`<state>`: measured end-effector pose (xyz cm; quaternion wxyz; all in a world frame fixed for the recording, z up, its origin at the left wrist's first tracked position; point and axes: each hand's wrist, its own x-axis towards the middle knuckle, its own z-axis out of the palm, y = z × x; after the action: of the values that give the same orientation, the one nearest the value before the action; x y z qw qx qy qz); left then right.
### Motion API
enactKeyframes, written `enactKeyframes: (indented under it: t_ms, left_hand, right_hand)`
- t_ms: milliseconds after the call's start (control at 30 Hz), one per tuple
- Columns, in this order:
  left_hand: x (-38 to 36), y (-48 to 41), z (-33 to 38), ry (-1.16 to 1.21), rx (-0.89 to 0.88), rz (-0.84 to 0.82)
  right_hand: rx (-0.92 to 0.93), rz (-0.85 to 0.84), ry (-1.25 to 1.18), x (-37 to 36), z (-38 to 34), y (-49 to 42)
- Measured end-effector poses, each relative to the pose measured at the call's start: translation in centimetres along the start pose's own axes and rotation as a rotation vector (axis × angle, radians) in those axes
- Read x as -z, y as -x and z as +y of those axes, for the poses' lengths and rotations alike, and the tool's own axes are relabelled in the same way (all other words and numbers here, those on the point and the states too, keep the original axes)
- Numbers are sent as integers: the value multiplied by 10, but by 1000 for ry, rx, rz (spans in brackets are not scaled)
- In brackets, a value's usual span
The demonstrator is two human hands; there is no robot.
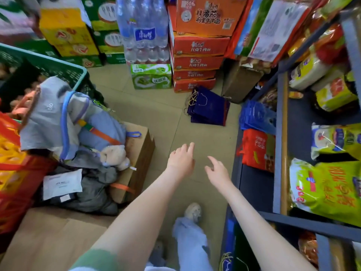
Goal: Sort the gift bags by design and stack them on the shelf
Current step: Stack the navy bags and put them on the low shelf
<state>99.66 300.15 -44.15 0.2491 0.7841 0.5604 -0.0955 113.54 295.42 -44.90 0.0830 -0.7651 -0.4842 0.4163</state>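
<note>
A dark metal shelf is seen along the right side, and on its upper levels three yellow-green sacks can be counted; their red writing is too blurred to be read. Against the far wall one stack of five orange cartons is stood on the floor. "辣番茄 鸡蛋牛肉面" is printed on the top one and "红烧牛肉面" on the four below. Just beside them two shrink-wrapped packs of water bottles are piled on one green carton. One green plastic crate is placed at the left, with one grey-blue backpack lying on a cardboard box.

Three piles of gift bags are found. One navy pile with gold cord handles lies on the floor, close to the lowest orange carton. One blue pile and one red pile are laid side by side on the shelf's lowest level. The bags within each pile cannot be counted.

Both hands are held out above the floor, well short of the navy pile. The left hand and the right hand are released, fingers spread, and nothing is grasped.
</note>
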Motion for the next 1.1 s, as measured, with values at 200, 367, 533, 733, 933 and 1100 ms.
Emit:
enactKeyframes:
  t_ms: [200,367,533,733,933,1100]
  left_hand:
    - [24,-102,27,-5,41,-14]
    - [38,-200,39,-3,77,-16]
    - [43,-291,58,-35,55,-75]
    - [35,-439,33,-23,58,-114]
    - [-53,-592,4,-71,80,-279]
    - [-135,-706,-34,-171,58,-275]
  right_hand:
    - [-105,-16,-25,63,6,-102]
    - [-182,-24,11,120,8,-191]
    - [-196,-22,40,164,5,-276]
    - [-230,-15,40,172,8,-417]
    - [-283,-22,66,122,62,-577]
    - [-267,-94,126,50,118,-699]
